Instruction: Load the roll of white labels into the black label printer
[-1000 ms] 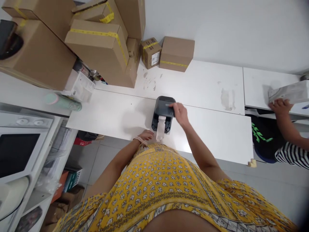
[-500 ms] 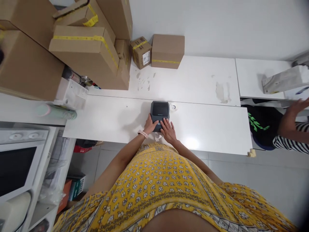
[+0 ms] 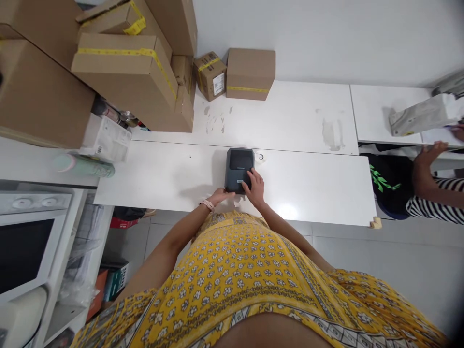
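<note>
A dark grey, boxy label printer (image 3: 234,176) with a dark window in its top lies on the white table in front of me. At its near left corner is my left hand (image 3: 219,196), thumb along the front edge and the other fingers partly hidden, closed on the corner. My right hand (image 3: 256,189) grips the right side, its fingers bent over the top edge and its thumb by the front. A torn white paper strip (image 3: 238,201) hangs near the front edge. Close to the far right corner lies a small white round piece (image 3: 260,157).
Cardboard boxes (image 3: 119,87) are stacked at the left, with two smaller ones (image 3: 250,72) against the wall. A green bottle (image 3: 83,166) lies on the left, above a microwave (image 3: 29,241). At the right, another person's hand (image 3: 431,153) is near a black bag (image 3: 393,179).
My left hand has slid down to the printer's near left corner. My right hand has shifted from the front top to the right side. The other person's hand has lowered.
</note>
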The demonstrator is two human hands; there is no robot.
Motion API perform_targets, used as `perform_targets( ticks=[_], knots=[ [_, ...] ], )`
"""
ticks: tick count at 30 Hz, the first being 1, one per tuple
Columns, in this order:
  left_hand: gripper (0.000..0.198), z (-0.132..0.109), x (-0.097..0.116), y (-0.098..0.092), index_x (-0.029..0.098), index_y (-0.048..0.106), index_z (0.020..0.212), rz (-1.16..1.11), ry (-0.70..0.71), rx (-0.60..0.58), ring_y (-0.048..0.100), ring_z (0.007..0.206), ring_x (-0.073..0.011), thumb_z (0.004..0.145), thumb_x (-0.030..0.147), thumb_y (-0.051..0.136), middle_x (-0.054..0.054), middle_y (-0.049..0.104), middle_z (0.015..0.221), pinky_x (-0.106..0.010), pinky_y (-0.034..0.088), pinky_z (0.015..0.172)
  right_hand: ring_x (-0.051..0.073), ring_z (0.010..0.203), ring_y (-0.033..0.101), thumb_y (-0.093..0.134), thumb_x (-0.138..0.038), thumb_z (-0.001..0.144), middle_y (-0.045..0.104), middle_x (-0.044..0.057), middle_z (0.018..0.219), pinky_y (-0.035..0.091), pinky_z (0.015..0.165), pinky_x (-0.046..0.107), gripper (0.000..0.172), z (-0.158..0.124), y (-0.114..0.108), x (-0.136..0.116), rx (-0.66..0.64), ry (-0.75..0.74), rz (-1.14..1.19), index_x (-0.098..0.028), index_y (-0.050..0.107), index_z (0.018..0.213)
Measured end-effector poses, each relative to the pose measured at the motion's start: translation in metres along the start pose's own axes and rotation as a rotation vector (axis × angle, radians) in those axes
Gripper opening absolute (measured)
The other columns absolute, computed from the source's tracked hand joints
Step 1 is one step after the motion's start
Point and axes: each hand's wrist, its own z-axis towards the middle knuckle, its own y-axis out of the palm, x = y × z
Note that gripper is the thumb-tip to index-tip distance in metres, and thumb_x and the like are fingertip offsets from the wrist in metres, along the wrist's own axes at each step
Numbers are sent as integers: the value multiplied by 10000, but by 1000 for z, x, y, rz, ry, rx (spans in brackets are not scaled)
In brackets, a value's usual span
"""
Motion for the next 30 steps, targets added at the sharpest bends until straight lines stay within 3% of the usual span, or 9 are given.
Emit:
perform_targets(
  ticks=[2,4,7,11,20,23,26,30],
  knots=[
    [463,-3,-12,5,121,715,911,0,-167,-109,657,974,-255,735,548,749,-110,733,914,-330,501,855,313,1429,307,461,-507,926,314,151,1566,329,1116,539,624,10,1,0,29,78,46,-207,375,1466],
    [420,0,-19,15,140,710,871,-95,-244,-169,672,907,-220,758,544,736,-95,730,884,-297,515,798,336,1420,312,504,-521,893,286,161,1574,350,1094,552,673,18,2,1,-3,106,96,-211,358,1473],
    [289,12,-22,32,136,691,900,-322,-229,-188,682,809,-166,800,400,751,-80,723,873,-268,528,748,348,1419,308,525,-504,877,279,163,1575,349,1096,553,694,23,4,5,-54,120,130,-212,345,1480],
    [179,19,-20,44,94,647,838,-515,-202,-119,693,735,-151,796,215,771,-100,706,839,-278,549,744,355,1398,333,564,-474,848,293,157,1566,367,1078,558,717,24,4,6,-57,156,134,-223,344,1482],
    [205,23,-26,46,103,617,846,-472,-225,-131,699,709,-159,807,241,762,-103,707,815,-284,553,718,366,1366,384,604,-414,823,292,142,1571,403,1038,569,758,28,-4,-8,-99,230,30,-250,309,1502],
    [251,22,-24,33,119,623,848,-256,-255,-192,700,714,-173,758,283,790,-97,717,813,-281,535,704,370,1367,387,586,-425,834,276,146,1581,405,1031,581,753,27,-2,-9,-105,235,12,-246,298,1507],
    [247,16,-24,4,147,652,858,-23,-244,-192,700,739,-187,701,271,797,-68,724,814,-276,511,708,358,1401,353,535,-477,864,284,146,1584,392,1051,582,741,17,1,-7,-62,222,103,-235,281,1517],
    [193,9,-16,-31,155,684,909,-31,-74,201,688,861,-187,821,325,653,-101,728,957,-270,500,759,307,1401,379,413,-611,913,367,157,1546,369,1107,523,752,-5,-3,-4,39,336,306,-196,273,1525]
  ],
)
